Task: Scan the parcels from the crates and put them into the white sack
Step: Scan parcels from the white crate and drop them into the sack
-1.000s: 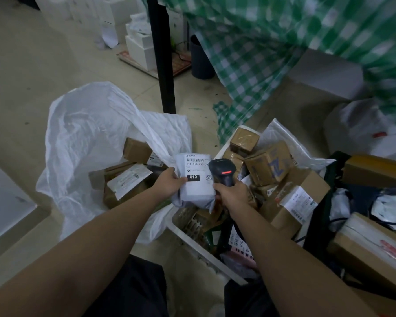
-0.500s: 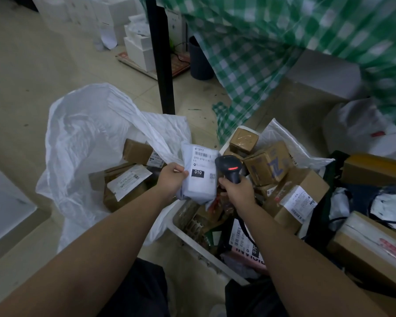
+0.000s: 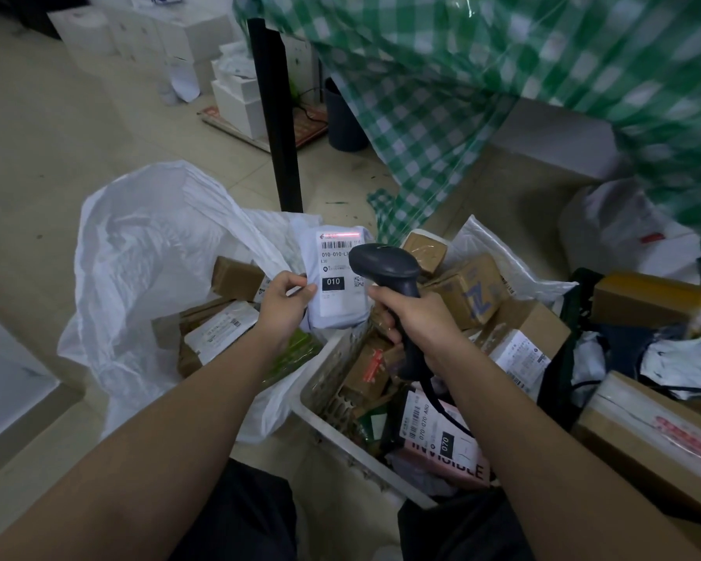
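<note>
On the left, the white sack [image 3: 138, 257] sits on the floor with its mouth pulled wide open, so parcels can drop in easily. Inside it lie some brown boxes [image 3: 235, 277] and a parcel with a white label [image 3: 219, 332].

Next comes the left hand [image 3: 280, 305]. Its thumb and fingers pinch the left edge of a small grey parcel [image 3: 336, 277]. The hand holds the parcel upright, above the gap between the sack and the crate, with the label facing the person. I think it is held this way so the scanner can read the bar code. A thin red line of light falls across the top of the label.

Just right of the parcel, the right hand [image 3: 417, 325] is wrapped tight round the handle of the black scanner [image 3: 385, 269]. The scanner's head points at the label, very near it.

Further right is the white crate [image 3: 340, 439]. It is full of parcels waiting their turn: brown boxes [image 3: 474, 289], some with white labels, and a pink bag [image 3: 446, 451] at the near end. More boxes [image 3: 656, 435] lie on the far right, outside that crate.

The grey parcel is not yet in the sack.
</note>
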Tool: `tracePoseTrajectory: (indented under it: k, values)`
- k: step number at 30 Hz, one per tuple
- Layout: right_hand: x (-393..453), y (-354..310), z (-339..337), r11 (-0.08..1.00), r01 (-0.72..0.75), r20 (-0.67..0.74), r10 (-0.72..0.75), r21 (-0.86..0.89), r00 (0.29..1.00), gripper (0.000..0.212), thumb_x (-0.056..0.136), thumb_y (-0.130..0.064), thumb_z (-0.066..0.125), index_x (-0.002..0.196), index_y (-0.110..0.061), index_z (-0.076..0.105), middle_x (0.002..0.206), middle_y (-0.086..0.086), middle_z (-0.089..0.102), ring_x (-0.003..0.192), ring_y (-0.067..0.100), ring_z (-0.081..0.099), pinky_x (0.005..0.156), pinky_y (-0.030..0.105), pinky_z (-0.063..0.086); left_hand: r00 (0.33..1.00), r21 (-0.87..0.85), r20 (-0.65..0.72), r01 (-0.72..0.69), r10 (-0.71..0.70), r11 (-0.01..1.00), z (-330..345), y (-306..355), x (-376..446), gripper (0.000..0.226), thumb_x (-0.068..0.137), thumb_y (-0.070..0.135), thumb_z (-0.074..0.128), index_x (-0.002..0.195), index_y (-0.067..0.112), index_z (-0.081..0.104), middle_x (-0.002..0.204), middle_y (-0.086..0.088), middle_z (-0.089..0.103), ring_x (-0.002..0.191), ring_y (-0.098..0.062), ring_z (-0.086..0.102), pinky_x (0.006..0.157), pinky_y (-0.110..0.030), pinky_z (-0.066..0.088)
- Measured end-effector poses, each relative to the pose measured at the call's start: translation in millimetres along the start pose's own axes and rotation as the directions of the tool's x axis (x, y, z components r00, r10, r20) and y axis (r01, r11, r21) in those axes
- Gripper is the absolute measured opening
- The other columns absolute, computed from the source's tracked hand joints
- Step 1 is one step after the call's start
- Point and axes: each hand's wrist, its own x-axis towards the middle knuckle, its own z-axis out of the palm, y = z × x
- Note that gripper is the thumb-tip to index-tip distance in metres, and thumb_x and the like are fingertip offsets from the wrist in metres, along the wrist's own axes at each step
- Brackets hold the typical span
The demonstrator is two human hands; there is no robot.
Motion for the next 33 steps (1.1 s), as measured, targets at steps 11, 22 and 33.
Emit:
tracePoseTrajectory:
  k: [11, 22, 33]
  values:
    - [-4.1, -5.3, -1.1, 0.998, -0.029, -0.012, 0.029, -0.062, 1.0, 0.029, 0.083, -0.026, 0.071, 0.065, -0.013, 0.053, 0.049, 0.001, 0.047, 0.039, 0.014, 0.039, 0.042, 0.025, 0.033, 0.999, 0.011, -0.046, -0.027, 0.027, 1.0, -3.3, 2.9, -1.9, 0.006, 0.093, 0.005, 0.059, 0.096, 0.001, 0.055, 0.098, -0.007, 0.06, 0.093, -0.018, 0.058, 0.076, -0.022, 0.05]
    - [5.6, -3.2, 7.9, 0.999, 0.035, -0.041, -0.036, -0.032, 0.999, 0.026, 0.082, -0.024, 0.074, 0.071, -0.009, 0.057, 0.055, 0.005, 0.052, 0.04, 0.015, 0.042, 0.044, 0.024, 0.035, 0.99, -0.045, -0.138, -0.039, 0.032, 0.998, -25.6, 5.8, 0.5, 0.02, 0.094, 0.008, 0.059, 0.077, 0.015, 0.05, 0.093, -0.008, 0.059, 0.089, -0.02, 0.055, 0.082, -0.034, 0.049]
    - [37.1, 4.6, 33.7, 0.998, 0.006, -0.153, -0.015, -0.059, 0.988, 0.024, 0.08, -0.025, 0.074, 0.073, -0.008, 0.059, 0.062, 0.009, 0.054, 0.045, 0.017, 0.044, 0.047, 0.026, 0.036, 0.837, 0.07, -0.545, 0.098, -0.044, 0.993, -124.9, -4.6, 12.4, 0.024, 0.098, 0.02, 0.051, 0.12, 0.009, 0.051, 0.123, -0.012, 0.058, 0.11, -0.03, 0.056, 0.084, -0.035, 0.048]
